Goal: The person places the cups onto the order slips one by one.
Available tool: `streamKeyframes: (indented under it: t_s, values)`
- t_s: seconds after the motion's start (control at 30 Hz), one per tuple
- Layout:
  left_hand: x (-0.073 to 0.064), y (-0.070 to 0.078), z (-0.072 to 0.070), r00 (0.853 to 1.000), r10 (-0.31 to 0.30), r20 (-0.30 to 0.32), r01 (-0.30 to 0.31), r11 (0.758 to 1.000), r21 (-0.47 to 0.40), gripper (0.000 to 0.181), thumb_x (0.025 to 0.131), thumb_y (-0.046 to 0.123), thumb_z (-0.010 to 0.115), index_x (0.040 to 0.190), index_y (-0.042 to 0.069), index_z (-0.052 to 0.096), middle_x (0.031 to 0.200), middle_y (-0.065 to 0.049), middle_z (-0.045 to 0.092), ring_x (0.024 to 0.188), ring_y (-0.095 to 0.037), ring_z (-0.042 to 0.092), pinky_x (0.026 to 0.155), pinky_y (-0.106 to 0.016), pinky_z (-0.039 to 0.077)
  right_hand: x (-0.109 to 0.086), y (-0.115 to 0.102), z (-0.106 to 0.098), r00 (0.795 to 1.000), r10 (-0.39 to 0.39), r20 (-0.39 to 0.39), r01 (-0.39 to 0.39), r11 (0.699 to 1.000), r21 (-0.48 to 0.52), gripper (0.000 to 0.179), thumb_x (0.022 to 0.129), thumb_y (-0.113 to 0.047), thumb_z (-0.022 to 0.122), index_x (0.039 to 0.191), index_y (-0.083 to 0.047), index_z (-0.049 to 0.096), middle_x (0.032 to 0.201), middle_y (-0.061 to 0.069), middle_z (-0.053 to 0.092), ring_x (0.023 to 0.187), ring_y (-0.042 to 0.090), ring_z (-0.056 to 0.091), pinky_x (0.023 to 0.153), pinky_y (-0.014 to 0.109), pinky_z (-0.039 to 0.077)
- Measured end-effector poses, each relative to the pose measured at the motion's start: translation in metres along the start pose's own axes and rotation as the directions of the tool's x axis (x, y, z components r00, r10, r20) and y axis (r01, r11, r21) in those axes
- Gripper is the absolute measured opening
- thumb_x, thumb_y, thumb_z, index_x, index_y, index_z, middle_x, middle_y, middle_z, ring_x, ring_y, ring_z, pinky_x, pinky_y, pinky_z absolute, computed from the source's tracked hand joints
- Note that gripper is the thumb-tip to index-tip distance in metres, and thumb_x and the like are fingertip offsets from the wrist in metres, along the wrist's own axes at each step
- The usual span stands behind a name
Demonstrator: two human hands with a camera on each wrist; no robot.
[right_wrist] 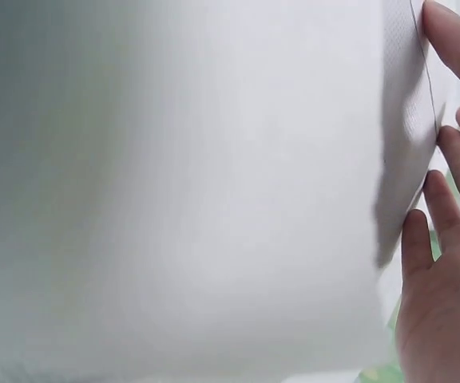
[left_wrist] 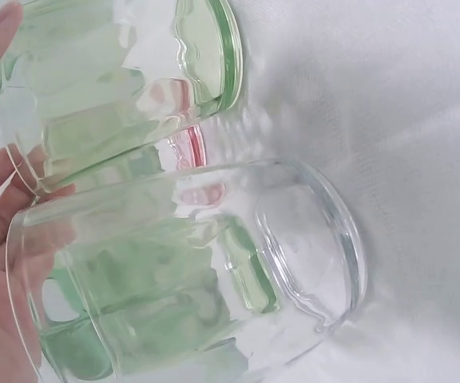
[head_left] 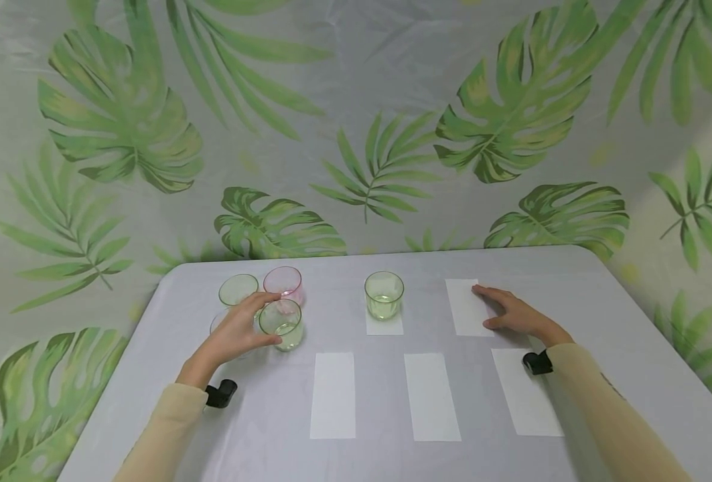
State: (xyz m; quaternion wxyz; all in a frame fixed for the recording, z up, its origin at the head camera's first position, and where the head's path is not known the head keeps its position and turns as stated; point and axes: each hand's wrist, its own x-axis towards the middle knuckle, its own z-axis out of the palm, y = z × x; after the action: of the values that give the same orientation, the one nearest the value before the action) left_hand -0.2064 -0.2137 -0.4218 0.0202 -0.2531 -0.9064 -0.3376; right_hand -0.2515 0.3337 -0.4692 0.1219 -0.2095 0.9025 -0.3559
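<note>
My left hand (head_left: pixel 235 335) grips a green-tinted glass (head_left: pixel 286 331) near its rim, thumb on the near side and fingers on the far side. Beside that hand stand another green glass (head_left: pixel 235 289) and a pink glass (head_left: pixel 288 281). A clear glass (left_wrist: pixel 310 263), mostly hidden by the hand in the head view, fills the front of the left wrist view. At the back right, my right hand (head_left: pixel 517 314) rests with spread fingers along the right edge of a white paper card (head_left: pixel 467 311). It holds no glass.
One more green glass (head_left: pixel 384 298) stands on a white card (head_left: pixel 386 327) at the back middle. Three white cards lie along the front: left (head_left: pixel 333 395), middle (head_left: pixel 433 396) and right (head_left: pixel 524 395). A leaf-patterned cloth (head_left: pixel 374 167) hangs behind the white table (head_left: pixel 271 428).
</note>
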Motion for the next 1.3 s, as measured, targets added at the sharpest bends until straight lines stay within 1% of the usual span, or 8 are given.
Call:
streamKeyframes:
  t_s: [0.13, 0.33, 0.47, 0.7, 0.87, 1.0, 1.17, 1.3]
  values:
    - [0.0, 0.001, 0.001, 1.0, 0.007, 0.007, -0.007, 1.0, 0.023, 0.08, 0.072, 0.016, 0.085, 0.14, 0.003, 0.046, 0.133, -0.015, 0.05, 0.124, -0.036, 0.045, 0.099, -0.056, 0.039, 0.0, 0.001, -0.001, 1.0, -0.014, -0.003, 0.014, 1.0, 0.004, 0.075, 0.083, -0.008, 0.072, 0.141, 0.013, 0.03, 0.146, 0.038, 0.02, 0.133, 0.055, 0.013, 0.103, 0.069, 0.013]
    - [0.001, 0.005, 0.003, 1.0, 0.021, -0.002, -0.021, 0.999, 0.046, 0.077, 0.072, 0.016, 0.085, 0.137, 0.001, 0.048, 0.133, -0.016, 0.052, 0.124, -0.036, 0.045, 0.103, -0.055, 0.035, -0.001, 0.001, 0.001, 1.0, -0.007, -0.007, 0.007, 1.0, 0.021, 0.075, 0.084, -0.01, 0.072, 0.142, 0.012, 0.03, 0.146, 0.037, 0.019, 0.134, 0.054, 0.012, 0.103, 0.069, 0.012]
    - [0.001, 0.01, 0.005, 1.0, 0.021, -0.002, -0.021, 1.0, 0.022, 0.074, 0.073, 0.016, 0.084, 0.136, 0.001, 0.049, 0.135, -0.015, 0.051, 0.127, -0.035, 0.042, 0.105, -0.054, 0.033, -0.002, 0.001, 0.001, 1.0, -0.017, -0.013, 0.017, 1.0, 0.011, 0.074, 0.084, -0.012, 0.072, 0.142, 0.011, 0.031, 0.146, 0.037, 0.02, 0.133, 0.055, 0.013, 0.102, 0.07, 0.013]
    - [0.005, 0.027, 0.014, 0.998, 0.057, -0.001, -0.057, 0.998, -0.042, 0.071, 0.075, 0.018, 0.082, 0.137, 0.004, 0.049, 0.138, -0.013, 0.049, 0.13, -0.034, 0.04, 0.103, -0.055, 0.035, -0.004, 0.001, 0.002, 1.0, -0.01, -0.013, 0.01, 1.0, 0.002, 0.075, 0.085, -0.013, 0.071, 0.143, 0.011, 0.03, 0.147, 0.036, 0.019, 0.134, 0.054, 0.011, 0.103, 0.07, 0.009]
    - [0.011, 0.038, 0.023, 0.998, 0.068, 0.007, -0.068, 0.995, -0.074, 0.068, 0.075, 0.019, 0.082, 0.135, 0.008, 0.052, 0.135, -0.007, 0.053, 0.128, -0.03, 0.044, 0.101, -0.052, 0.038, -0.004, 0.002, 0.002, 1.0, -0.01, -0.007, 0.01, 1.0, 0.004, 0.075, 0.085, -0.012, 0.07, 0.143, 0.012, 0.029, 0.148, 0.036, 0.018, 0.134, 0.054, 0.01, 0.104, 0.069, 0.009]
    - [0.018, 0.048, 0.033, 0.994, 0.105, 0.025, -0.102, 0.989, -0.109, 0.068, 0.075, 0.019, 0.082, 0.135, 0.008, 0.052, 0.135, -0.006, 0.053, 0.123, -0.029, 0.048, 0.099, -0.049, 0.042, -0.004, 0.001, 0.002, 1.0, -0.016, -0.002, 0.016, 1.0, 0.001, 0.074, 0.085, -0.011, 0.071, 0.142, 0.012, 0.03, 0.147, 0.036, 0.019, 0.134, 0.054, 0.011, 0.103, 0.069, 0.011]
    - [0.03, 0.061, 0.049, 0.984, 0.168, 0.059, -0.154, 0.971, -0.184, 0.068, 0.076, 0.017, 0.081, 0.136, 0.007, 0.051, 0.135, -0.005, 0.051, 0.116, -0.033, 0.052, 0.095, -0.046, 0.045, -0.004, -0.002, 0.001, 1.0, -0.018, 0.003, 0.018, 1.0, -0.002, 0.074, 0.084, -0.011, 0.071, 0.141, 0.013, 0.031, 0.146, 0.037, 0.019, 0.133, 0.055, 0.012, 0.103, 0.069, 0.012]
    - [0.042, 0.074, 0.065, 0.97, 0.228, 0.087, -0.205, 0.954, -0.217, 0.068, 0.076, 0.016, 0.081, 0.136, 0.007, 0.05, 0.136, -0.006, 0.051, 0.115, -0.033, 0.053, 0.096, -0.044, 0.045, -0.003, -0.002, 0.001, 1.0, -0.018, 0.0, 0.018, 1.0, -0.021, 0.074, 0.084, -0.012, 0.071, 0.141, 0.012, 0.031, 0.146, 0.037, 0.02, 0.133, 0.055, 0.013, 0.103, 0.069, 0.013]
